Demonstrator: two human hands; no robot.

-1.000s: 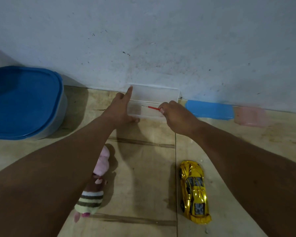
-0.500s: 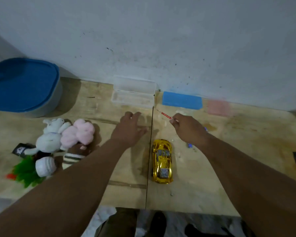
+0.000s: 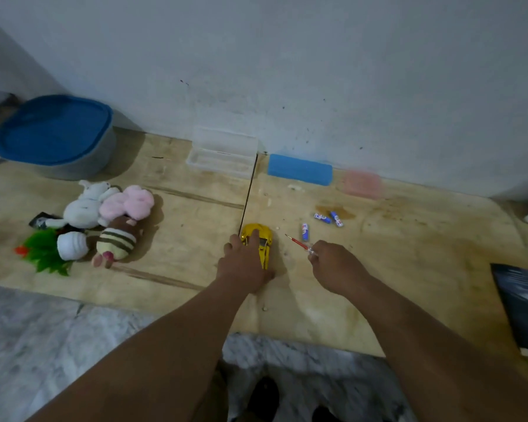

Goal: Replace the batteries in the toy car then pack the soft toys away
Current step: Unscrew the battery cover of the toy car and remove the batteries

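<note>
The yellow toy car (image 3: 263, 239) lies on the wooden board in the middle, and my left hand (image 3: 244, 264) rests over its rear half, fingers wrapped on it. To its right my right hand (image 3: 336, 266) is closed around a small red-handled screwdriver (image 3: 299, 244), tip pointing up-left. Three blue and white batteries (image 3: 323, 218) lie loose just beyond the screwdriver. A heap of soft toys sits at the left: a white rabbit (image 3: 84, 205), a pink plush (image 3: 128, 202), a striped brown one (image 3: 118, 239) and a green leafy one (image 3: 45, 251).
A grey tub with a blue lid (image 3: 55, 137) stands at the back left. Against the wall are an open clear plastic box (image 3: 223, 153), a blue lid (image 3: 299, 169) and a pink box (image 3: 361, 183). A dark book (image 3: 521, 303) lies at the right edge.
My hands pulled back from the clear box at the wall. My left hand came down onto the yellow car; my right hand carried the screwdriver down beside it.
</note>
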